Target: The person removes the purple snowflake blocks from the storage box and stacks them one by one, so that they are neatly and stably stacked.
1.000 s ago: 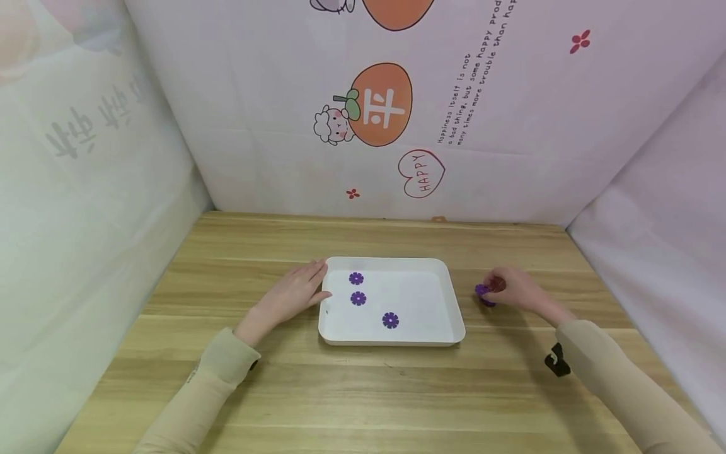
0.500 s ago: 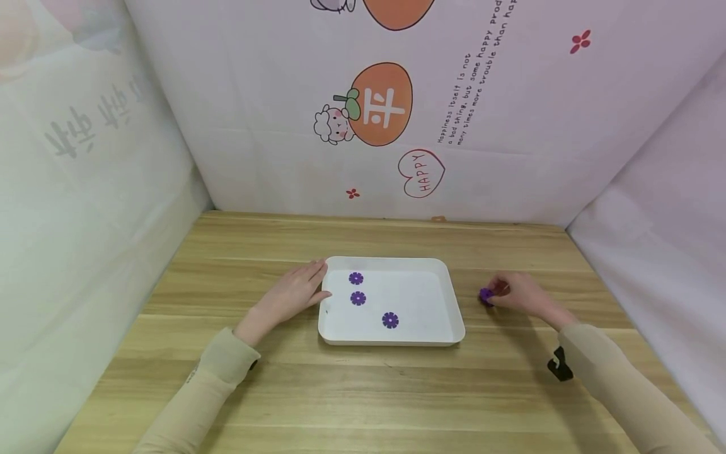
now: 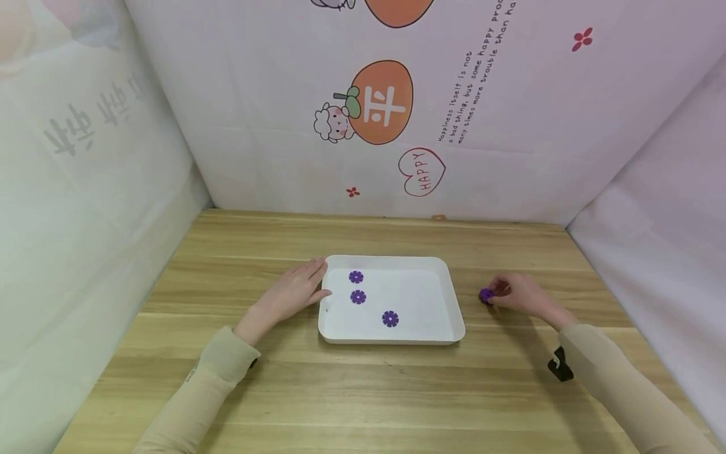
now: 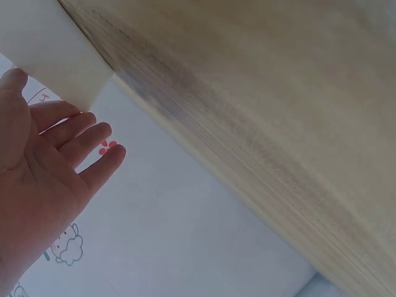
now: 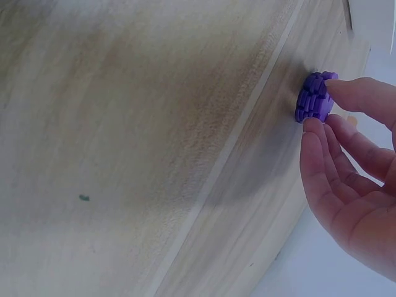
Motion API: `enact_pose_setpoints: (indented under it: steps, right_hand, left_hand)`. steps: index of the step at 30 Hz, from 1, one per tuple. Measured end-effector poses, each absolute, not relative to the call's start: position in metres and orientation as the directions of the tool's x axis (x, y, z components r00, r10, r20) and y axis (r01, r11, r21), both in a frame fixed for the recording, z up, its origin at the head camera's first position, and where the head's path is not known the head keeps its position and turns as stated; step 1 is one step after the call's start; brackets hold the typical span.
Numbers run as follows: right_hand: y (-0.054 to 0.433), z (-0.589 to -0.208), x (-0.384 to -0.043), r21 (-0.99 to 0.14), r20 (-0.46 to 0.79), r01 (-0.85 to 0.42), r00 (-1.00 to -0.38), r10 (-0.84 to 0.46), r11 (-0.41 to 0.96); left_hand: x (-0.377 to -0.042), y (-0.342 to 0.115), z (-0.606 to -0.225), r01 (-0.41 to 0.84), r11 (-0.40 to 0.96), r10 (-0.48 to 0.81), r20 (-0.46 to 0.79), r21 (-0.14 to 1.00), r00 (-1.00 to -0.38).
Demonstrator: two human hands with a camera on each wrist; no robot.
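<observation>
A white tray (image 3: 420, 302) lies on the table in the head view, with 3 purple notched plastic discs, snowflake-shaped, flat inside it: one disc (image 3: 356, 277) at the back left, another just in front, and the third (image 3: 390, 319) nearer the front. My left hand (image 3: 292, 291) rests on the tray's left rim, fingers extended; in the left wrist view the fingertips touch the tray's wall (image 4: 59, 52). To the right of the tray, my right hand (image 3: 522, 293) pinches a small stack of purple snowflake discs (image 5: 315, 97) between thumb and fingers, at the tabletop.
The wooden table (image 3: 363, 397) meets a printed white cloth wall (image 3: 272, 157) at the back. White cloth also hangs at the left and right sides. A black object (image 3: 560, 366) shows beside the right sleeve.
My right hand has shifted slightly right with the purple discs, which now stand closer together as a stack. The left hand and the tray stay put.
</observation>
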State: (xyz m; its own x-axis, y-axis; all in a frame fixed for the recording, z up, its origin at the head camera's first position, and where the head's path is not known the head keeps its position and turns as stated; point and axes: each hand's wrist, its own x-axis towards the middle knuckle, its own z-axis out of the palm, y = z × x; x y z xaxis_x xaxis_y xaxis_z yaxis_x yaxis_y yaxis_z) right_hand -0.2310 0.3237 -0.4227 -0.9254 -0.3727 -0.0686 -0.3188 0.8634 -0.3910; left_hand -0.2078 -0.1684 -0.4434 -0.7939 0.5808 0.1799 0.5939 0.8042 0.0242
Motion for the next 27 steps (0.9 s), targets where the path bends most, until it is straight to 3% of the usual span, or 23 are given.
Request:
enact_pose_setpoints:
  steps: [27]
  right_hand:
    - [0.3286, -0.4205, -0.2289, -0.408, -0.060, -0.290, -0.937, -0.343, 0.865]
  left_hand:
    - [-0.2069, -0.1675, -0.4425, 0.592, 0.806, 0.579, 0.179, 0.021, -0.795]
